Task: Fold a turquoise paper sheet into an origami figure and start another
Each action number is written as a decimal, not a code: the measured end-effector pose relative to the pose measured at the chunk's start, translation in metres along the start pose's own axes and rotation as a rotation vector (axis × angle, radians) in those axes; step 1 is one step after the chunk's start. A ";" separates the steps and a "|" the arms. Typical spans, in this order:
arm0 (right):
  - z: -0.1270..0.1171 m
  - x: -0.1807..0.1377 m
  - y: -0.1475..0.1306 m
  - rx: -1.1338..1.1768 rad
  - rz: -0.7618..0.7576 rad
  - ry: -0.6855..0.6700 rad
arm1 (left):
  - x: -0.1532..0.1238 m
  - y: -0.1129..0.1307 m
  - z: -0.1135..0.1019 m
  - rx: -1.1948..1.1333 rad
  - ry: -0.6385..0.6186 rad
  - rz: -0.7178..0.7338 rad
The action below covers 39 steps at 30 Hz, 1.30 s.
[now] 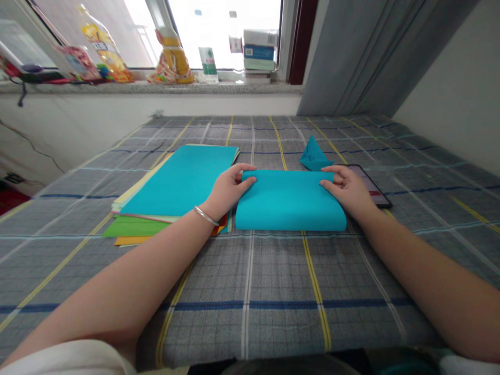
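Observation:
A teal sheet of paper (289, 200) lies folded over on the checked cloth in front of me, its curved fold toward me. My left hand (230, 188) pinches the sheet's far left corner, with a silver bangle on that wrist. My right hand (349, 188) pinches the far right corner, fingers pressed on the paper's top edge. Both hands hold the two layers together at the far edge.
A stack of coloured paper (175, 190) with a teal sheet on top lies to the left. A small folded teal paper shape (313, 155) stands behind the sheet, beside a dark tablet (373, 187). Bottles and boxes (258, 54) line the windowsill.

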State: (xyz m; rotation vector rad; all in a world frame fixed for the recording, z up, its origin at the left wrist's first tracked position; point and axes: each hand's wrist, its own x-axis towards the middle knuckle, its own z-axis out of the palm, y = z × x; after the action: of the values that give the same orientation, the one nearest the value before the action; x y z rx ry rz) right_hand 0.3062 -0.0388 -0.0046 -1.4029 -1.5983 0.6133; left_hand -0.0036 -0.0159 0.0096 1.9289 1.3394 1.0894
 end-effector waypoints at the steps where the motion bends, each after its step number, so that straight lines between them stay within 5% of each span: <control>1: 0.000 0.000 0.000 0.005 -0.005 0.003 | 0.000 0.000 0.000 0.005 0.006 0.010; 16: -0.002 -0.003 -0.009 -0.127 -0.059 0.080 | -0.001 0.003 0.000 0.043 0.041 0.018; 25: -0.004 0.001 0.004 -0.069 -0.014 0.118 | 0.002 -0.003 -0.002 -0.144 -0.123 0.015; 39: -0.004 -0.003 0.001 -0.038 -0.010 0.039 | 0.001 -0.003 -0.002 -0.057 -0.016 0.002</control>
State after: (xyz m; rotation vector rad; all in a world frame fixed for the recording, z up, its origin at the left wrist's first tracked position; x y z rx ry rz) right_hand 0.3100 -0.0422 -0.0039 -1.4259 -1.5930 0.5493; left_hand -0.0063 -0.0139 0.0082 1.8947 1.2840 1.0986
